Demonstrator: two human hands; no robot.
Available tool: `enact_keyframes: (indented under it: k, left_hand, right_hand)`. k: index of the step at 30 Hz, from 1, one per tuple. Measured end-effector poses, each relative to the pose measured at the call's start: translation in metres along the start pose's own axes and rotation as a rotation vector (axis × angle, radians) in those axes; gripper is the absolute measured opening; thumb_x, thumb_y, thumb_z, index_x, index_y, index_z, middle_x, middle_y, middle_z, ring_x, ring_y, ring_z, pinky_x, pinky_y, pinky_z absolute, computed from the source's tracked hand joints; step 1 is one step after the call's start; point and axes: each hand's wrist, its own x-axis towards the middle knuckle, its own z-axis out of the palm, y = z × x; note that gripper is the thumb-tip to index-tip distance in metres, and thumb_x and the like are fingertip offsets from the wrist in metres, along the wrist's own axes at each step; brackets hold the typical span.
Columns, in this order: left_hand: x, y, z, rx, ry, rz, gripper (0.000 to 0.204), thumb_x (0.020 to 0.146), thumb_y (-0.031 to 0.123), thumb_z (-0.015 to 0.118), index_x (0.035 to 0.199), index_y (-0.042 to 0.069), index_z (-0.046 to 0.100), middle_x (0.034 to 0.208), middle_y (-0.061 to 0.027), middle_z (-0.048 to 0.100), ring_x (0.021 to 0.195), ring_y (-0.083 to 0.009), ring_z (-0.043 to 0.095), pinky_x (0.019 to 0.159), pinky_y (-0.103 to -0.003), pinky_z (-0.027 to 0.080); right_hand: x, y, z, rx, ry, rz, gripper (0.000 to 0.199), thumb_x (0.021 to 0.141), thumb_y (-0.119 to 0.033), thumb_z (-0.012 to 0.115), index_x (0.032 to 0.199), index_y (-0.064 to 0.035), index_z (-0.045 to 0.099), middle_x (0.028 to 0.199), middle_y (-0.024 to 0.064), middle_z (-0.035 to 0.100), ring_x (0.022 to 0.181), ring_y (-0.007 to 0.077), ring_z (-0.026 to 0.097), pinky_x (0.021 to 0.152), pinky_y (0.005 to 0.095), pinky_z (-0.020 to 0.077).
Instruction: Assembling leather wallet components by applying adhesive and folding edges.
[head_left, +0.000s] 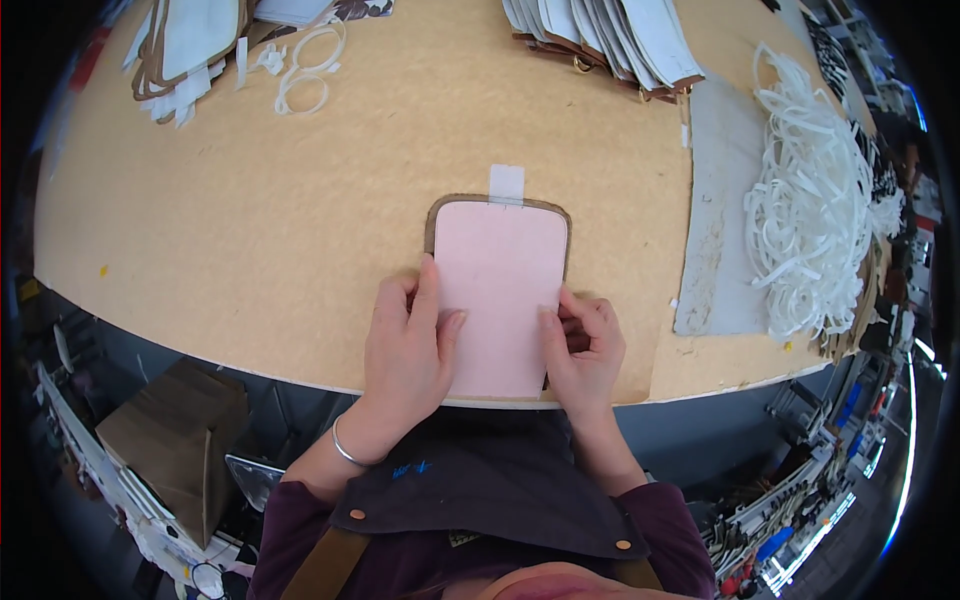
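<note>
Pink panel (500,290) over brown backing (431,226); left grip (403,340) and right grip (585,352) each pinch a side edge. Uneven pressure could skew panel against backing.

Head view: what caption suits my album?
Both hands hold a pink panel with rounded upper corners on a tan worktable, white strips heaped to the right.

Pale pink, brown-bordered panel (503,270) on the tan worktop (240,230)
White strips (812,200) near the right edge, white-and-brown stacks (655,40) at the far edge.
</note>
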Motion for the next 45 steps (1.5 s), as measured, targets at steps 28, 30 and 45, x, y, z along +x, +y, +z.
enact_keyframes:
  k: [28,30,45]
  left_hand:
    - [0.003,-0.018,-0.007,0.008,-0.193,0.014,0.055,0.086,0.012,0.055,0.133,-0.006,0.032,0.106,-0.0171,0.044,0.088,-0.0248,0.053,0.082,-0.031,0.045]
    - [0.002,-0.014,-0.006,0.012,-0.185,0.013,0.055,0.085,0.011,0.054,0.131,-0.008,0.031,0.108,-0.0201,0.044,0.093,-0.0294,0.052,0.084,-0.034,0.045]
    - [-0.008,0.026,0.009,0.142,0.030,0.439,0.013,0.074,0.010,0.063,0.087,0.010,0.065,0.101,-0.0051,0.062,0.089,-0.0241,0.057,0.072,-0.034,0.048]
  right_hand:
    - [0.008,0.015,0.004,-0.064,0.036,0.008,0.024,0.077,-0.014,0.069,0.094,0.0020,0.065,0.078,0.0069,0.060,0.063,0.0122,0.058,0.061,0.0255,0.0492]
    - [0.009,0.011,0.003,-0.074,0.046,0.023,0.025,0.077,-0.015,0.068,0.094,0.0019,0.065,0.079,0.0072,0.060,0.063,0.0126,0.059,0.061,0.0260,0.0493]
    - [0.125,-0.013,0.002,-0.358,-0.175,-0.312,0.027,0.077,-0.026,0.065,0.095,-0.0058,0.065,0.086,0.0126,0.065,0.077,0.0244,0.063,0.072,0.0336,0.0493]
